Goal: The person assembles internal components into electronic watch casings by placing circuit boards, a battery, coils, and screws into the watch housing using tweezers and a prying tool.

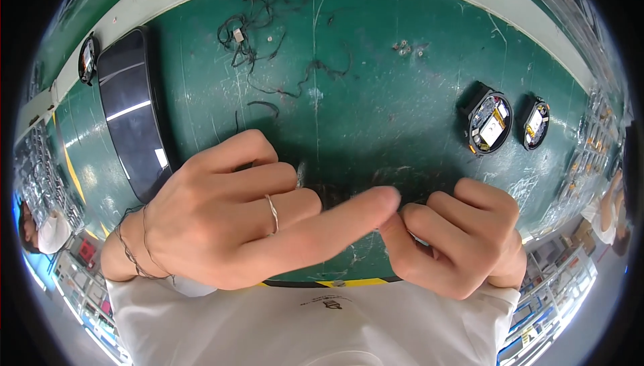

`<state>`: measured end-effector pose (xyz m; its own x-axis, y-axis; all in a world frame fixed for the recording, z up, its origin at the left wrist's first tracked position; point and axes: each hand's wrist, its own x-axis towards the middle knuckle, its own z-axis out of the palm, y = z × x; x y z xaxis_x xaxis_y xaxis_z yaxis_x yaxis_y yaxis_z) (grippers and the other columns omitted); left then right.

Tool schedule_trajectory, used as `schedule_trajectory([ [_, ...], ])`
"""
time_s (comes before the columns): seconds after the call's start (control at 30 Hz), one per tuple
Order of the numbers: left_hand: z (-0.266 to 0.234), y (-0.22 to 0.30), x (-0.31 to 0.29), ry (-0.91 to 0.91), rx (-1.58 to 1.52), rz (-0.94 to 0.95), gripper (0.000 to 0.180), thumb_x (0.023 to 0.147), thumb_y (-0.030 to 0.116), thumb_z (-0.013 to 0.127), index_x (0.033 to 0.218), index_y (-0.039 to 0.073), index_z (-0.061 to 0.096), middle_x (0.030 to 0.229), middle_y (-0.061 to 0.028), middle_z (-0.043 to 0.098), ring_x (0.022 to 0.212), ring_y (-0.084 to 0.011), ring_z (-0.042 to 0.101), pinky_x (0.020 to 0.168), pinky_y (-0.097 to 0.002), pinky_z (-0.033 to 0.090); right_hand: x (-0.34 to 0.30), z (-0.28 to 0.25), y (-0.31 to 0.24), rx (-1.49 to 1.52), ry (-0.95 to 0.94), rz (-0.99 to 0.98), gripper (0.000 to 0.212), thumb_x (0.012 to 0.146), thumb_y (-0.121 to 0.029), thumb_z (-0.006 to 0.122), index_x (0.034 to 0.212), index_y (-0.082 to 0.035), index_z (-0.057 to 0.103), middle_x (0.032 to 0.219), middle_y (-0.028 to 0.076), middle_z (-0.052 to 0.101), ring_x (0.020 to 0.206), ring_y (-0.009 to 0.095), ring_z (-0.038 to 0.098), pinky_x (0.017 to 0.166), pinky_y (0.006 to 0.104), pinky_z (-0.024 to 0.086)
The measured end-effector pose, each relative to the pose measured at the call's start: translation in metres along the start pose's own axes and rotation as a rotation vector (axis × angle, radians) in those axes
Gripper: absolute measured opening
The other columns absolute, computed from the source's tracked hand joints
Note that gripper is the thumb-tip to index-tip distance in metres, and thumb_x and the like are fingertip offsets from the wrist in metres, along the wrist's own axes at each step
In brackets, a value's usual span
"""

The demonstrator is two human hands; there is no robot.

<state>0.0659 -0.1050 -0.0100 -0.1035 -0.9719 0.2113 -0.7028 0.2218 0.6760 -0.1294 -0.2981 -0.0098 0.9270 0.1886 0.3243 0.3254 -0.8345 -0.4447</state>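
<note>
My left hand (228, 215), with a thin ring and a cord bracelet, is at the lower middle over the green work surface (382, 108). Its index finger reaches toward my right hand, while the other fingers curl inward; whatever lies under them is hidden. My right hand (459, 238) is closed, thumb and fingertips pressed together by the left index fingertip. A small shiny bit shows between its fingers, too little to name. Beyond my right hand stand two round black housings, a larger one (490, 124) and a smaller one (535, 124), each with exposed circuit parts inside.
A long glossy black panel (131, 114) lies left of my left hand, with a small round black part (87, 59) beyond it. Tangled black wires (245, 47) spread at the far side. Several tiny metal pieces (409, 48) lie farther right. Striped tape (329, 283) marks the near edge.
</note>
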Motion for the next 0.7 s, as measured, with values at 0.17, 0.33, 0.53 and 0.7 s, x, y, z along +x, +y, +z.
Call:
schedule_trajectory([
  [0.17,0.001,0.004,0.003,-0.056,0.053,0.001,0.043,0.068,0.015,0.082,0.11,0.007,0.082,0.062,0.0063,0.049,0.051,-0.0119,0.037,0.059,-0.0276,0.033,-0.003,0.002,0.001,-0.027,0.011,-0.011,0.014,0.062,-0.003,0.069,0.075,-0.009,0.066,0.063,-0.005,0.039,0.051,0.01,0.037,0.047,0.0259,0.022],
  [0.33,0.012,-0.002,0.0,0.079,0.036,0.029,0.052,0.057,0.019,0.075,0.107,0.009,0.083,0.058,0.0079,0.046,0.051,-0.0109,0.036,0.059,-0.027,0.031,-0.001,-0.001,0.001,-0.027,-0.055,-0.011,0.014,0.064,-0.002,0.069,0.076,-0.009,0.067,0.064,-0.004,0.042,0.051,0.009,0.038,0.047,0.0254,0.023],
  [0.53,0.014,-0.004,-0.003,0.104,0.052,0.038,0.054,0.055,0.019,0.071,0.107,0.008,0.083,0.057,0.0071,0.039,0.05,-0.0106,0.033,0.058,-0.0275,0.029,-0.003,-0.002,-0.005,-0.003,-0.076,-0.037,0.021,0.073,-0.009,0.085,0.09,-0.001,0.074,0.066,-0.001,0.052,0.048,0.01,0.037,0.046,0.0282,0.019],
  [0.7,0.019,-0.002,-0.005,0.131,0.029,0.025,0.057,0.056,0.019,0.07,0.111,0.008,0.082,0.057,0.0069,0.031,0.05,-0.0107,0.032,0.057,-0.0279,0.029,0.001,-0.003,-0.004,-0.021,-0.119,-0.061,0.017,0.068,-0.003,0.072,0.085,-0.002,0.074,0.067,-0.003,0.045,0.051,0.008,0.041,0.046,0.0248,0.025],
])
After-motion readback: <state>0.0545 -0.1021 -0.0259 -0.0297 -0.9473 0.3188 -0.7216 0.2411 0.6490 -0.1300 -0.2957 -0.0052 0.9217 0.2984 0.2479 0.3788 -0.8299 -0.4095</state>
